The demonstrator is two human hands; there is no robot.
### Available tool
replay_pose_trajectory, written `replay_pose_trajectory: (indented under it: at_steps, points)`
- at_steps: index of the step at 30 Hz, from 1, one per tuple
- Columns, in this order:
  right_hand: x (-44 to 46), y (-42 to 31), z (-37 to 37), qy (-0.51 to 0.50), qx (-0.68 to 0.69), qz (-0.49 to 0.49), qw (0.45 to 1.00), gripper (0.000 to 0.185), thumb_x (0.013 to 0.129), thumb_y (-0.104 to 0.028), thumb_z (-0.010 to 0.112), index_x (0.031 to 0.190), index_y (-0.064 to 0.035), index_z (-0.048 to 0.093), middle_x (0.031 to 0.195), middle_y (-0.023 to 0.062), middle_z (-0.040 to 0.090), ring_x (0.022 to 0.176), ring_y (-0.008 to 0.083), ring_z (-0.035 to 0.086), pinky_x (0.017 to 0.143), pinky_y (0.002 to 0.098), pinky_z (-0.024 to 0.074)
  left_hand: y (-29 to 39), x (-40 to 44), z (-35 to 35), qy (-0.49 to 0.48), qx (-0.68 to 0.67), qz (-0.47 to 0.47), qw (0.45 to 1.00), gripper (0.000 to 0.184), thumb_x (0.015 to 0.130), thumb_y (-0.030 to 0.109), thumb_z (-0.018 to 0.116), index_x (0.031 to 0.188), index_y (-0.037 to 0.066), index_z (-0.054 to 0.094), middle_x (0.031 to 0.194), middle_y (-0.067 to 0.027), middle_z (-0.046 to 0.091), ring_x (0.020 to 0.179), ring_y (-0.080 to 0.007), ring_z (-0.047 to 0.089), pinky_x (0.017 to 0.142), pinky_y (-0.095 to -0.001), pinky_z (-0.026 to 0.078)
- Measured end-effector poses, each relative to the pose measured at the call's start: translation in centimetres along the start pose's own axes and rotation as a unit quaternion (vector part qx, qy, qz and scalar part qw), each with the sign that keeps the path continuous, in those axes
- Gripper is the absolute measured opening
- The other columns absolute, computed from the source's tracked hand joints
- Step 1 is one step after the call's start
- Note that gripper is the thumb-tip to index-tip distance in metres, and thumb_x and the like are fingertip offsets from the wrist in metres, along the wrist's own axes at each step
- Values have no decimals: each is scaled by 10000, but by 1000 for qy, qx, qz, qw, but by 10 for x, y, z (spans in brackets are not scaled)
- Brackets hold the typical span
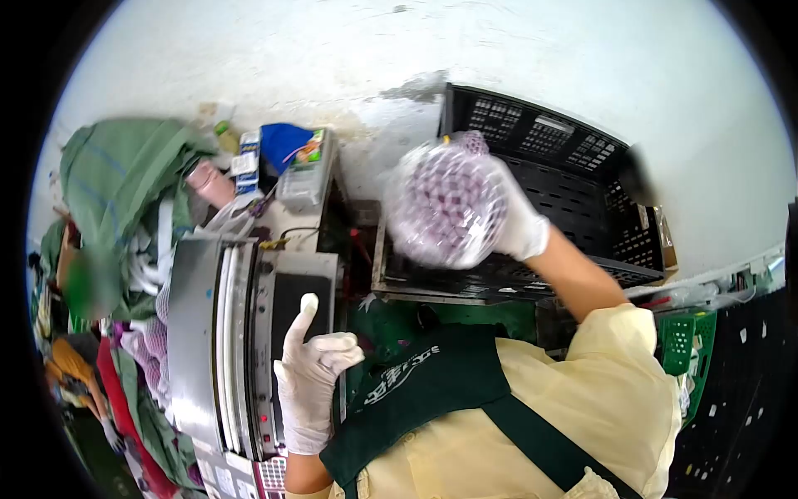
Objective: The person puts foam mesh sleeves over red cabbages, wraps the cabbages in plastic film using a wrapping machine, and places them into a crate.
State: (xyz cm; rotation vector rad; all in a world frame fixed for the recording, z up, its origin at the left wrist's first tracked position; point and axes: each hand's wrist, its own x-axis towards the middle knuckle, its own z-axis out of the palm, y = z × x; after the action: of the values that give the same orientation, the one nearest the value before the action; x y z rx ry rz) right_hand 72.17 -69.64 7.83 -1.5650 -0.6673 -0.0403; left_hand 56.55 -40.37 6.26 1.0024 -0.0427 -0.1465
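My right hand (519,218), in a white glove, grips a round, clear-plastic-wrapped bundle in purple foam netting (445,204) at its right side. What lies inside the netting is hidden. The bundle is held up in front of the black plastic crate (573,195), over its left part. My left hand (317,366), also in a white glove, holds nothing; its fingers are apart, one pointing up and the others bent to the right. It hovers over the right side of a metal wrapping or sealing machine (199,333) with a dark plate (299,303).
Left of the machine are a green cloth (125,166), a pink bottle (209,185) and purple foam nets (150,353). A blue item (284,145) and a clear plastic container (303,187) stand by the wall. A green basket (677,341) is at the right.
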Motion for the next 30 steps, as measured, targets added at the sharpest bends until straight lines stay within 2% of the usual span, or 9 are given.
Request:
replay_pose_trajectory:
  at_steps: [3, 9, 13, 17, 18, 20, 23, 29, 30]
  points:
    - [-3, 10, -119, 108, 397, 261, 873, 450, 970, -363, 395, 1218, -29, 567, 1197, 111, 616, 1086, 198, 608, 941, 375, 518, -19, 36, 3, 35, -29, -27, 999, 923, 863, 609, 559, 1495, 47, 190, 951, -138, 654, 816, -208, 648, 779, -347, 578]
    - [-25, 147, -268, 239, 295, 444, 812, 557, 955, -460, 271, 1220, -83, 584, 1161, 98, 654, 1013, 230, 656, 886, 428, 542, -52, 71, 13, 144, -58, -49, 987, 766, 913, 529, 543, 1481, 94, 269, 940, -90, 630, 791, -153, 613, 744, -315, 567]
    - [-3, 204, -258, 391, 101, 474, 782, 485, 932, -489, 433, 1247, -144, 562, 1115, 87, 658, 1024, 229, 637, 878, 449, 528, -61, 66, 3, 200, -69, -63, 975, 716, 922, 522, 529, 1465, 104, 320, 938, -72, 627, 799, -143, 601, 752, -314, 556]
    - [-20, 230, -270, 248, 82, 535, 803, 489, 911, -497, 508, 1181, -105, 619, 1125, 89, 638, 1025, 230, 603, 893, 401, 491, -51, -6, -46, 282, -74, -75, 954, 715, 929, 571, 462, 1463, 112, 334, 1002, -102, 641, 895, -204, 618, 862, -374, 515]
    - [-7, 186, -241, 220, -329, 443, 805, 468, 909, -346, 562, 1253, -30, 579, 1167, 135, 636, 1064, 241, 600, 922, 363, 472, -43, -30, -46, 315, -70, -65, 944, 706, 935, 567, 451, 1461, 110, 338, 1028, -112, 639, 923, -215, 617, 883, -375, 504]
    - [5, 152, -216, 104, -526, 211, 817, 425, 902, -153, 572, 1271, 55, 537, 1196, 201, 618, 1126, 272, 578, 986, 344, 430, -31, -81, -49, 371, -68, -31, 926, 689, 945, 555, 438, 1459, 107, 344, 1075, -127, 634, 966, -228, 615, 916, -375, 487]
    - [49, 114, -122, 66, -332, 83, 937, 295, 949, -71, 472, 1198, 46, 579, 1177, 135, 612, 1143, 230, 547, 1007, 337, 402, -15, -152, -71, 411, -72, 30, 908, 671, 958, 536, 430, 1456, 94, 346, 1089, -121, 641, 968, -220, 625, 928, -368, 481]
    - [110, -14, 224, -272, -163, -55, 947, 277, 940, -124, 494, 1139, 37, 599, 1169, 88, 600, 1104, 167, 546, 988, 282, 392, 50, -258, -177, 514, -24, 166, 842, 644, 927, 506, 527, 1402, 83, 431, 1042, -111, 660, 924, -197, 641, 879, -364, 516]
    - [117, -28, 277, -314, -44, 81, 945, 278, 936, -116, 495, 1159, 22, 589, 1176, 81, 602, 1108, 150, 563, 969, 261, 417, 59, -276, -211, 517, -3, 189, 835, 615, 930, 481, 537, 1391, 87, 442, 1046, -115, 659, 920, -200, 640, 877, -363, 509]
